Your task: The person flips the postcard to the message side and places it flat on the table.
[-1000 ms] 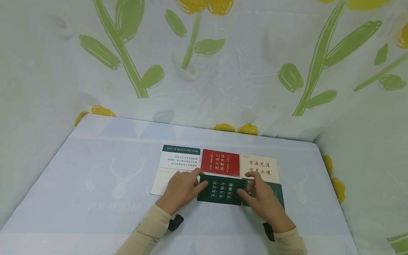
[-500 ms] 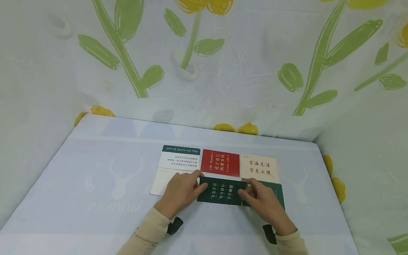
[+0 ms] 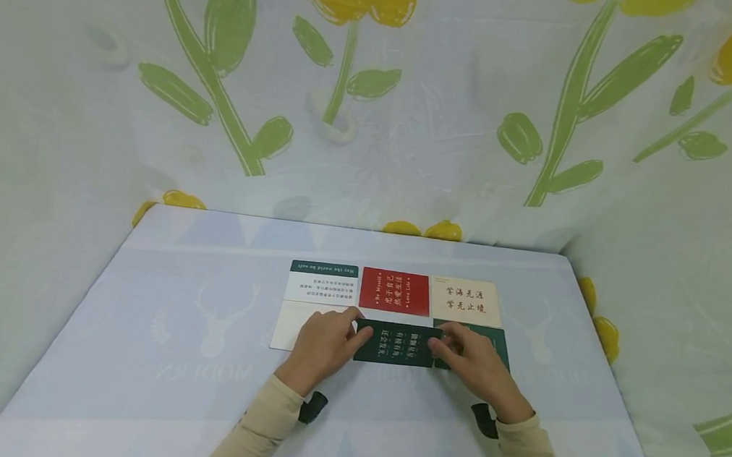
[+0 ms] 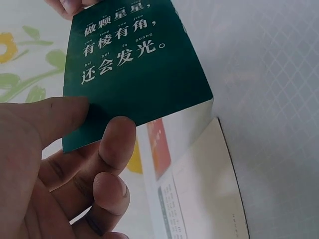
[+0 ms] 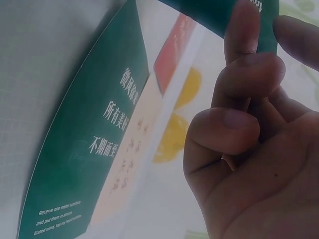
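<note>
Both hands hold a dark green card (image 3: 400, 344) with white Chinese writing, in the front row's middle place. Its far edge is raised, so the card stands tilted up over the table. My left hand (image 3: 324, 347) pinches its left end between thumb and index finger; the left wrist view shows the thumb on the printed face. At the other end, my right hand (image 3: 481, 365) pinches the card the same way, its remaining fingers curled. Beneath and beside the right hand lies a second green card (image 5: 87, 144). A plain off-white card (image 3: 288, 327) lies partly hidden by the left hand.
Behind the held card, a row lies flat: a white card with a green band (image 3: 322, 284), a red card (image 3: 395, 291) and a cream card (image 3: 467, 300). The pale patterned tabletop (image 3: 131, 368) meets a flower-print cloth (image 3: 431, 154) at the back and sides.
The right index finger has come down onto the green card's upper right corner. The card's far edge sits slightly lower in the head view. The other cards have stayed put.
</note>
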